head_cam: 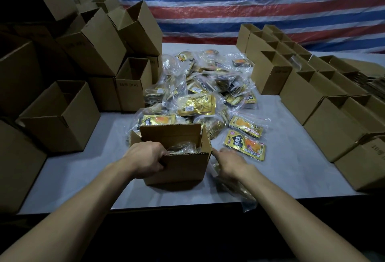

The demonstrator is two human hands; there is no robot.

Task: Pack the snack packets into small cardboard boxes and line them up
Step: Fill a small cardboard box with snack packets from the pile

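A small open cardboard box stands near the table's front edge, with clear-bagged snack packets inside it. My left hand grips the box's near left corner, fingers curled over the rim. My right hand lies just right of the box on a clear bag of gold packets; whether it grips the bag is unclear. Behind the box lies a heap of bagged gold snack packets. Two loose yellow packets lie to the right.
Open empty boxes are stacked on the left. Rows of lined-up boxes run along the right side. The grey table ends at a dark front edge. A striped tarp hangs behind.
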